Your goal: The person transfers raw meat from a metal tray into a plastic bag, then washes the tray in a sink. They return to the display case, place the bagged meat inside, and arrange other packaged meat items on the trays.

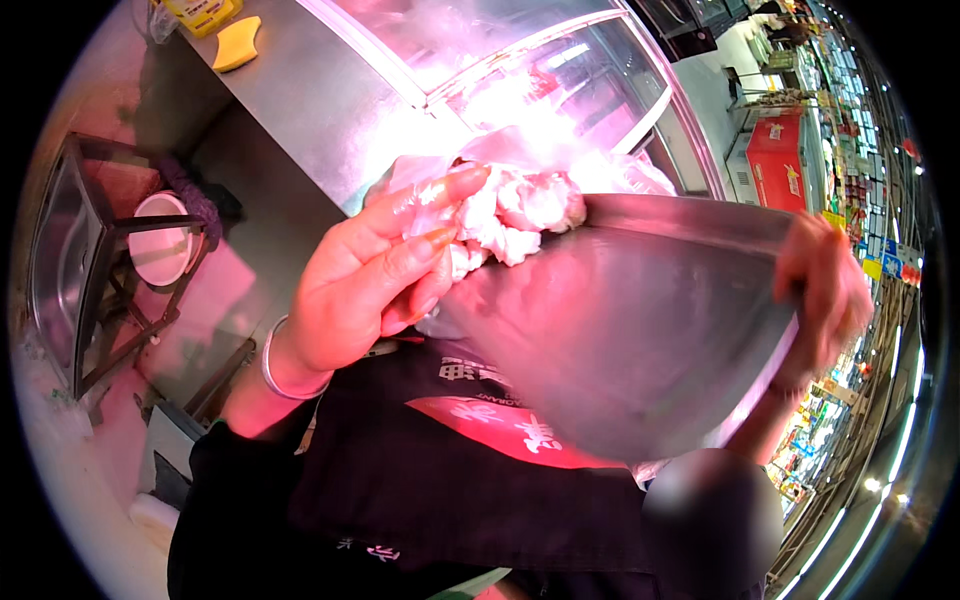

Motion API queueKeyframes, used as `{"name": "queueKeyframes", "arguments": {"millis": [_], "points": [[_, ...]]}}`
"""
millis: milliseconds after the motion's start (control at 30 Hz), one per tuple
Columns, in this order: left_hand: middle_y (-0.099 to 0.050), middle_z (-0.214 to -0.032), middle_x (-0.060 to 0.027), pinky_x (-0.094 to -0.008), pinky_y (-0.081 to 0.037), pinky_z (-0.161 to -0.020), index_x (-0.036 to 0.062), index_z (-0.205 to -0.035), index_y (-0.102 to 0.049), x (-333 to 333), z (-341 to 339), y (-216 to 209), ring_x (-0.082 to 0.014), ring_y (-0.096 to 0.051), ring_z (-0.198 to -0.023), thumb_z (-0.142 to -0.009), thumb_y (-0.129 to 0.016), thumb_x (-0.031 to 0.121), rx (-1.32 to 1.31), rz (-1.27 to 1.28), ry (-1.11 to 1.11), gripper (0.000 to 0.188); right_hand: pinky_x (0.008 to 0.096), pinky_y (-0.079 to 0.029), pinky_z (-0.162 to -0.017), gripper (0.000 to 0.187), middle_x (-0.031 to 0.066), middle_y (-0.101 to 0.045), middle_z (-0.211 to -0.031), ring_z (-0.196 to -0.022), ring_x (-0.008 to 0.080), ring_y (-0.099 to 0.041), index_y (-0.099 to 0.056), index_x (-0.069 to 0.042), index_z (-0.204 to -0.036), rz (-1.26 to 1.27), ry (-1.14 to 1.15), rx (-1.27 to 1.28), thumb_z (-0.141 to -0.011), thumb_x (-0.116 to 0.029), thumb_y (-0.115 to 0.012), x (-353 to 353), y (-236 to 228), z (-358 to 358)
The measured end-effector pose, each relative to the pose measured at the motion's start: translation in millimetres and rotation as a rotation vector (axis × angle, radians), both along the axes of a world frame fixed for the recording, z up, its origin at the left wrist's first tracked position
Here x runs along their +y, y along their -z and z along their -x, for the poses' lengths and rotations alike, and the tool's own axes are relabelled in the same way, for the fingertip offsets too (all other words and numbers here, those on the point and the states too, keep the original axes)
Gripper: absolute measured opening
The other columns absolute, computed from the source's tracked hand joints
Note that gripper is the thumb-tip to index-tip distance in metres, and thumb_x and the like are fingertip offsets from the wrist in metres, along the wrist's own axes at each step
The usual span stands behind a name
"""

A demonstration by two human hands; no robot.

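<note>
My right hand (pixel 825 290) grips the far right rim of a grey metal tray (pixel 640 310), which is tilted and smeared by motion. Pale pink pieces that look like raw meat (pixel 515 215) are bunched at the tray's upper left corner. Beside them is my left hand (pixel 375 265), its fingers bent and close together on a thin clear plastic bag (pixel 415 185). More of this film shows behind the meat and to its right. A bracelet (pixel 275 360) circles my left wrist. How far the meat lies inside the bag, I cannot tell.
A glass display case (pixel 560 80) under bright pink light stands ahead, beside a metal counter (pixel 300 110) with a yellow sponge (pixel 237 44) and a yellow package (pixel 203 12). At left are a metal-framed stand (pixel 95 260) and a round pale bucket (pixel 160 240). A red box (pixel 785 155) stands far right.
</note>
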State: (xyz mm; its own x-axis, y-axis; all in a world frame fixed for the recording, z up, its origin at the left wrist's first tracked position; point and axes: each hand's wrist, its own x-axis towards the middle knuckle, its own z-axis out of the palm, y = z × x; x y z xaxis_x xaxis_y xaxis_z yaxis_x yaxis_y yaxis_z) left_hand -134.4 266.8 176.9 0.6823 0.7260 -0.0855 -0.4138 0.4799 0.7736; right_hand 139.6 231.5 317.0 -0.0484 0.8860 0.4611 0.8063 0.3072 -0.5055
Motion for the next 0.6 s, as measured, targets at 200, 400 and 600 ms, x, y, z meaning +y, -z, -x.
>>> {"name": "queueKeyframes", "arguments": {"millis": [200, 400, 600], "points": [[-0.040, -0.059, 0.0024, -0.0153, -0.023, -0.044, -0.0036, -0.139, -0.033, -2, 3, -1, -0.0024, -0.030, -0.048, -0.095, -0.042, 0.018, 0.017, 0.056, -0.014, 0.049, 0.0280, -0.029, -0.050, 0.042, 0.0041, -0.043, -0.049, -0.046, 0.0126, -0.037, -0.048, -0.004, -0.057, 0.041, -0.059, -0.023, -0.097, -0.016, -0.041, -1, -6, -5], [-0.041, -0.060, 0.0018, -0.0147, -0.025, -0.044, -0.0041, -0.138, -0.033, -3, -1, -1, -0.0027, -0.030, -0.047, -0.094, -0.041, 0.015, 0.033, 0.101, -0.015, 0.048, 0.0277, -0.028, -0.051, 0.048, 0.0028, -0.040, -0.053, -0.047, 0.0135, -0.032, -0.050, -0.003, -0.058, 0.184, 0.027, -0.097, -0.098, -0.025, -0.035, -2, 3, -16], [-0.039, -0.061, 0.0019, -0.0155, -0.025, -0.044, -0.0068, -0.136, -0.034, 1, -2, -8, -0.0029, -0.029, -0.046, -0.093, -0.041, 0.013, -0.023, 0.142, -0.052, 0.048, 0.0290, -0.026, -0.049, 0.046, 0.0021, -0.033, -0.049, -0.046, 0.0131, -0.031, -0.044, -0.004, -0.058, 0.016, -0.100, -0.099, -0.099, -0.021, -0.031, -18, -28, -27]]}}
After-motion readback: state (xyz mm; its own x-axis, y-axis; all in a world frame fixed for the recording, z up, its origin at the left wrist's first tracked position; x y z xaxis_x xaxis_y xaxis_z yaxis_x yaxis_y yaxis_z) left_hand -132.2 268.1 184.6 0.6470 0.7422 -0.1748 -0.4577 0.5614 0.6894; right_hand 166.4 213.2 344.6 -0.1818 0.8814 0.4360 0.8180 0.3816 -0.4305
